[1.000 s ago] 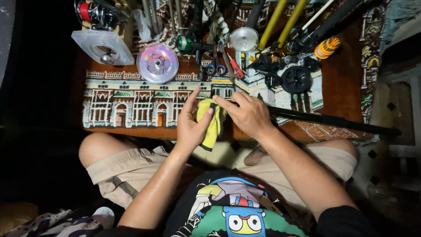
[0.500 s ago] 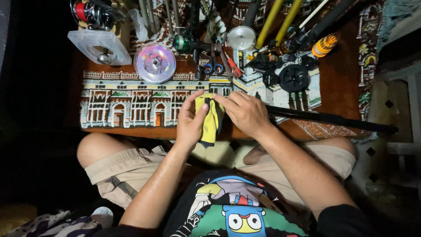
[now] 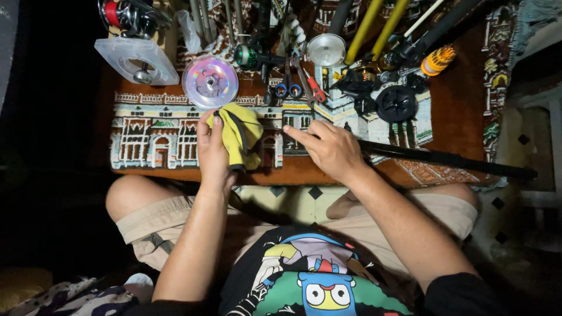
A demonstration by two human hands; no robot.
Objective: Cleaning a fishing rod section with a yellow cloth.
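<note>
Over the patterned rug (image 3: 146,140), the left hand (image 3: 213,153) is now lifting the gripped yellow cloth (image 3: 239,133) away; the right hand (image 3: 329,147), fingers loose, is resting on the black rod (image 3: 445,159).

head view | worn on head | faces straight down | close over lap and rug (image 3: 456,117)

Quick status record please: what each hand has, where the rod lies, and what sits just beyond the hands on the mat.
left hand: grips a yellow cloth with a dark edge, bunched, over the mat
right hand: rests on the black rod, index finger stretched toward the cloth
black rod: lies across the patterned mat, running out to the right
beyond the hands: iridescent spool, blue-handled scissors, red-handled pliers, black reel
far left: clear plastic case
</note>
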